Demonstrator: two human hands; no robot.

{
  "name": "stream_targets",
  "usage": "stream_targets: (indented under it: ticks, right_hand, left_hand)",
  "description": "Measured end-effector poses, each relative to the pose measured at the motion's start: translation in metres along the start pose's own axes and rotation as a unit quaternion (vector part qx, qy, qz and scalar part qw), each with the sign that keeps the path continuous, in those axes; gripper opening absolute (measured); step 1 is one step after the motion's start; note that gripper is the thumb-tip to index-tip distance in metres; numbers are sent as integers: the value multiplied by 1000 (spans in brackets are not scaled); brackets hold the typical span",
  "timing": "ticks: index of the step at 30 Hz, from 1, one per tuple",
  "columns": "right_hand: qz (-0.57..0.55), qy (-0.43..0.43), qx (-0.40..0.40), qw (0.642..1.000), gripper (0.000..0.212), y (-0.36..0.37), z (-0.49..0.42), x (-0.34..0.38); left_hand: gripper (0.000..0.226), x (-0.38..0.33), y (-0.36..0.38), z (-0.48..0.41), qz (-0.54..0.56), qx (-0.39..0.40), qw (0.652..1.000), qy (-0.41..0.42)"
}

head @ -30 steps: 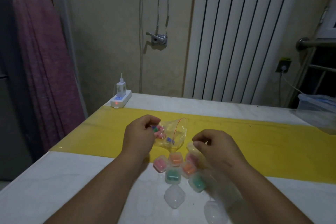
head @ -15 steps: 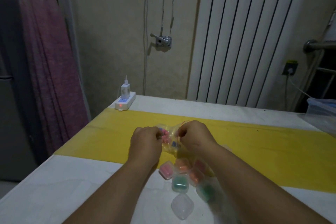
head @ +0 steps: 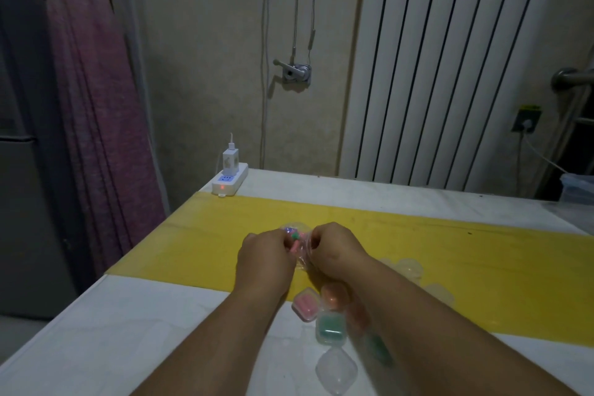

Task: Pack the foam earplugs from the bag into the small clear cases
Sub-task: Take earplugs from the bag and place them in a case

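Observation:
A small clear bag (head: 297, 239) with pink, green and blue foam earplugs is held just above the yellow strip. My left hand (head: 265, 255) grips its left side and my right hand (head: 334, 251) pinches its right side. Just below the hands lie small clear cases: one with pink earplugs (head: 306, 304), one with orange (head: 334, 295), one with green (head: 330, 329). An empty clear case (head: 336, 370) lies nearest me. My right forearm covers further cases.
The white table carries a yellow strip (head: 466, 260) across it. More empty clear cases (head: 409, 268) lie right of my right arm. A white power strip with charger (head: 229, 178) sits at the far left corner. A clear plastic box (head: 578, 188) stands at the far right.
My right hand moved from the cases up to the bag and took hold of its right side. Both hands now hold the bag close together; the view tilted up slightly.

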State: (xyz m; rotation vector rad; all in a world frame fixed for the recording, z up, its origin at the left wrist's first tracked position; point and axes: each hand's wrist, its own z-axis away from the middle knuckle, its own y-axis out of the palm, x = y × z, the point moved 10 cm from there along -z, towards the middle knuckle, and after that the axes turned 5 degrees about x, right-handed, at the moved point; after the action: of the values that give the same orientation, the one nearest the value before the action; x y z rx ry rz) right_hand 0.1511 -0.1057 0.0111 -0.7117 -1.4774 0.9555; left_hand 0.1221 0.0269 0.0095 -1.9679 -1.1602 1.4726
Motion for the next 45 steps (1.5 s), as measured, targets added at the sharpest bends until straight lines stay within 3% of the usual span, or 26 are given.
stream_targets:
  ticks: [6,13,18,25,31,36,45]
  right_hand:
    - [-65,-18,-16,998,8,0,-6,1]
    - [-21,-7,25,999,12,7,-4,1]
    - [-112,-17,12,993,9,3,-4,2]
    - [-141,-39,0,989,9,3,-5,3]
    - [-117,-28,8,993,20,2,-3,3]
    - [-70,-16,16,997,3,0,-2,3]
    - [-58,0,7,998,12,-2,5,0]
  left_hand:
    - [17,4,1,0,-6,4,1000,-18]
    - [16,6,4,1,14,25,999,-29]
    - [21,4,3,1,5,21,999,-26]
    - [8,7,1,1,18,12,999,-32]
    - [6,5,2,2,11,15,1000,-24]
    - [9,1,0,3,-4,13,1000,-13]
    - [8,1,-1,4,9,15,1000,-22]
